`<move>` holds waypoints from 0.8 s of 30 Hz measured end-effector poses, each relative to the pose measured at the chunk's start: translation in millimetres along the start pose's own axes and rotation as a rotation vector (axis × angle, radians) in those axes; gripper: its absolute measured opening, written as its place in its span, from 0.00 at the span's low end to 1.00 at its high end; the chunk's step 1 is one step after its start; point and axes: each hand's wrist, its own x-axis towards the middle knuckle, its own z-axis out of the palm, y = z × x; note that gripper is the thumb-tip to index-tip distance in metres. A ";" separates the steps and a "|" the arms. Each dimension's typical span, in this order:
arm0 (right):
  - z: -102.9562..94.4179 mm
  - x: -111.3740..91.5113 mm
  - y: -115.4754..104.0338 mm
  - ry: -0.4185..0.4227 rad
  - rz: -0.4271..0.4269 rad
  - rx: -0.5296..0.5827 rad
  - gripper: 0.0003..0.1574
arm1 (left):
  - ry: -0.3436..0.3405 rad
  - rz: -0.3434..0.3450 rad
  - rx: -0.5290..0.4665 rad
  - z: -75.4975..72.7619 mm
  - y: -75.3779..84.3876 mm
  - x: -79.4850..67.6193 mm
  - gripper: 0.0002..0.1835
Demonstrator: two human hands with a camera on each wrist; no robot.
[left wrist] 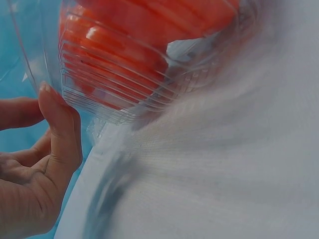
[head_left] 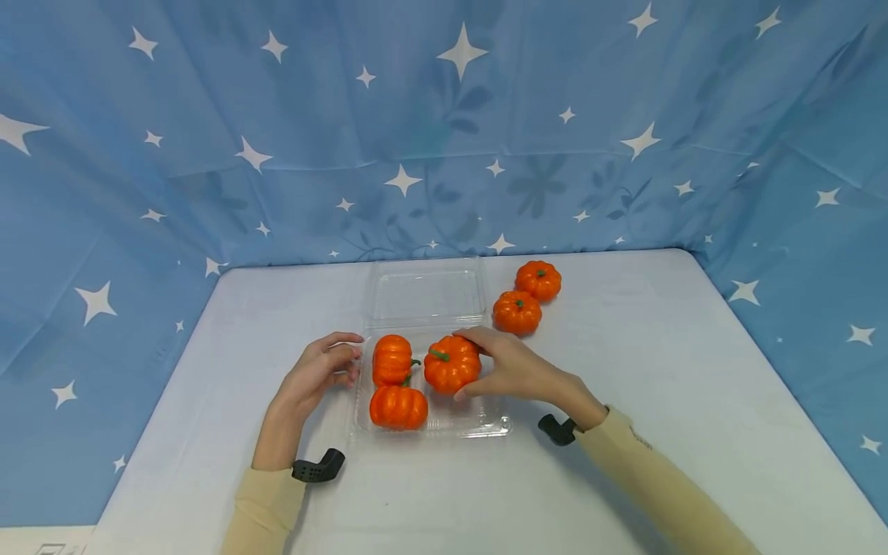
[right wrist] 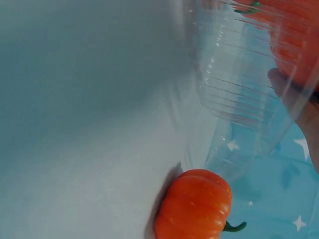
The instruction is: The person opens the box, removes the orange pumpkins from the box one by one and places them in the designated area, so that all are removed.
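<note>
Right grip [head_left: 509, 368] curled around toy pumpkin [head_left: 452, 364] inside clear clamshell container [head_left: 486, 422], left grip [head_left: 321, 371] relaxed, fingertips touching container's edge, white tabletop [head_left: 694, 370]

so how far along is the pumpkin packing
Two pumpkins already sit in the clear clamshell tray. The right hand grips a third pumpkin over the tray, while the left hand touches the tray's edge. Two pumpkins on the table remain, and the lid is open.
</note>
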 end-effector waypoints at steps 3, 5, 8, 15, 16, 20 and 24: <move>-3.3 -3.5 1.0 0.040 -0.027 0.012 0.55 | 0.001 0.002 0.001 1.2 -0.1 0.9 0.22; -5.7 -5.9 1.3 0.066 -0.045 0.018 0.55 | 0.000 0.003 0.003 1.5 -0.2 1.6 0.22; -8.8 -8.8 1.5 0.092 -0.062 0.036 0.56 | -0.005 0.002 0.005 1.7 -0.4 2.1 0.22; -10.0 -10.9 3.7 0.128 -0.074 0.078 0.56 | -0.008 0.001 0.003 1.1 -2.0 1.3 0.22; -10.1 -10.7 4.1 0.130 -0.078 0.085 0.56 | -0.009 0.000 0.001 0.8 -2.0 1.0 0.22; -13.3 -10.2 5.6 0.138 -0.086 0.107 0.55 | -0.009 -0.001 -0.004 0.5 -1.2 -0.2 0.22; -18.6 -9.9 8.5 0.154 -0.079 0.107 0.56 | -0.006 0.004 -0.002 0.9 0.6 -1.1 0.21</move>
